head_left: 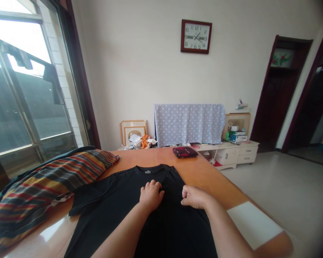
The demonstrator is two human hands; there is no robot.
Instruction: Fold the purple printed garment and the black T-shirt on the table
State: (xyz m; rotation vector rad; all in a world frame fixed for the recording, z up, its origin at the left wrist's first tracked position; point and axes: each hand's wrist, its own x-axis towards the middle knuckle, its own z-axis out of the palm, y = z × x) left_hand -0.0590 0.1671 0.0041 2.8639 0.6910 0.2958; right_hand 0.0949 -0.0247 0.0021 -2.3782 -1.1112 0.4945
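A black T-shirt (107, 197) lies spread on the glossy orange surface (201, 175), collar toward 12 o'clock. It looks light, soft and limp, easiest taken at the shoulders or hem. The left hand (151, 195) curls on the chest; the right hand (195, 197) sits half-closed beside it. Whether either pinches fabric is unclear. The lower shirt runs out of view at 6 o'clock.

A square dark-wood wall clock (196, 36) with a white face carries black numerals 1 to 12; the small white neck label (148, 171) on the black short-sleeved T-shirt (118, 200) bears print too small to read
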